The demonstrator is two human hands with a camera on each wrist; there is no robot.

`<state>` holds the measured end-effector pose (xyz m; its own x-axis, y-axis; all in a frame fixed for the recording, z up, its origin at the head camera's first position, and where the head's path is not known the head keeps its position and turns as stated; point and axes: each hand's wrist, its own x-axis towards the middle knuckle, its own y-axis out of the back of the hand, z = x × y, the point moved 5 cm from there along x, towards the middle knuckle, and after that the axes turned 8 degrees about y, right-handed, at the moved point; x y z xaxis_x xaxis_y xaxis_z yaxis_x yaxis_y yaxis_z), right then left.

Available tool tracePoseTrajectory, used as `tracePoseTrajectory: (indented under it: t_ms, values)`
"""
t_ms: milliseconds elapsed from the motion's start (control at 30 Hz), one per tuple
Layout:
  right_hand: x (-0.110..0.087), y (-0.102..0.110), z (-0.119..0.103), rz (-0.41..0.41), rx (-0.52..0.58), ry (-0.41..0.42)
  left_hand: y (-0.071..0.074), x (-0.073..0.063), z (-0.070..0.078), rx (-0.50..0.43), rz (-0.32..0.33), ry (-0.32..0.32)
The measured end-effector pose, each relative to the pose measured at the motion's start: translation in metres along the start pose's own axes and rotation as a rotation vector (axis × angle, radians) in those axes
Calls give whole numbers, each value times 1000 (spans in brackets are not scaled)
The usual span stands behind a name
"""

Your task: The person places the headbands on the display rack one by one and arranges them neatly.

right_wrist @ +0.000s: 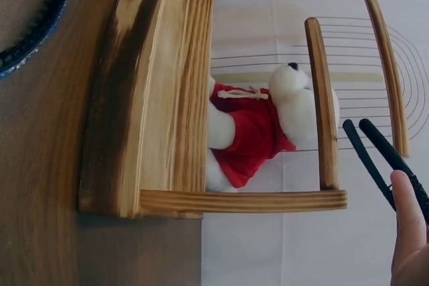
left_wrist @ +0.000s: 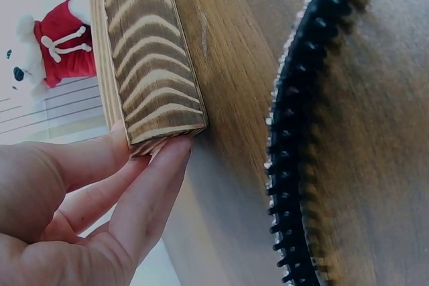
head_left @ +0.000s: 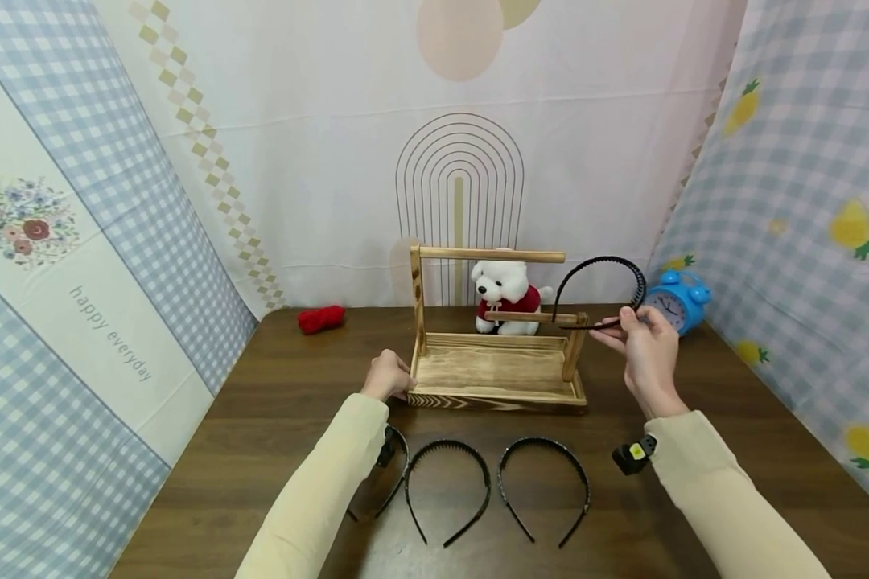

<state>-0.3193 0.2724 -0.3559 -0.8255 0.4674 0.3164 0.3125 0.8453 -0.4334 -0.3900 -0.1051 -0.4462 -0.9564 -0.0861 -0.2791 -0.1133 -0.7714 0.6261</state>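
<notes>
My left hand (head_left: 389,375) holds the front left corner of a wooden rack (head_left: 492,370), thumb on one side and fingers on the other in the left wrist view. The rack has a tray base, a long upper rod (head_left: 492,255) from the left post and a shorter lower rod (head_left: 521,317) from the right post. My right hand (head_left: 650,354) pinches a black toothed headband (head_left: 611,259) beside the right post. In the right wrist view the headband's two tips (right_wrist: 369,126) point towards the rods. Whether it touches the lower rod, I cannot tell.
Three dark headbands lie in front of the rack: one (head_left: 406,458) partly behind the left sleeve, one in the middle (head_left: 445,443), one at right (head_left: 543,441). A white plush dog (head_left: 503,277) sits behind the rack. A blue alarm clock (head_left: 684,301) and a red fuzzy object (head_left: 322,319) stand further back.
</notes>
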Motion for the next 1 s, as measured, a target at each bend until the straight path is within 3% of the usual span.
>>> tracePoseTrajectory:
  t_ms: [300, 1000]
  values:
    - [5, -12, 5, 10, -21, -2, 0, 0, 1, 17, 14, 13]
    - [10, -45, 10, -57, -142, 9, 0, -3, 1, 27, 26, 22]
